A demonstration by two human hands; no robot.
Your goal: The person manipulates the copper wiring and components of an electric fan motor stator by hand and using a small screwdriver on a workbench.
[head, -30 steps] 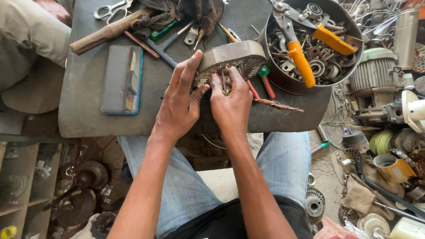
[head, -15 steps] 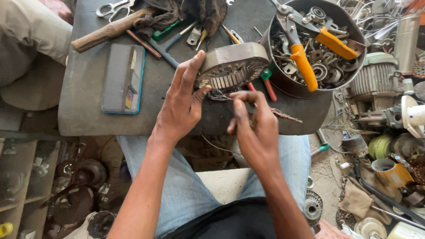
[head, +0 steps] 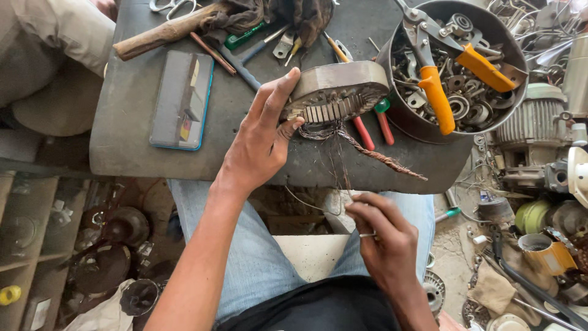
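My left hand (head: 260,138) steadies a round metal motor stator (head: 340,89) on its edge on the dark workbench (head: 135,141), fingers on its rim and thumb at the slotted underside. A twisted bundle of copper wire (head: 383,158) trails from the stator across the bench edge. My right hand (head: 386,236) is down over my lap, fingers pinched on thin copper wire strands (head: 342,178) that run up to the stator.
A phone (head: 180,98) lies left on the bench, with a wooden-handled hammer (head: 165,30), screwdrivers and a rag behind. A metal bowl (head: 456,67) of bearings and orange-handled pliers stands right. Motors and scrap parts crowd the floor at right. Another person's leg is top left.
My right hand has left the stator and drawn back toward my lap, pulling thin wire strands out with it. My left hand stayed on the stator.
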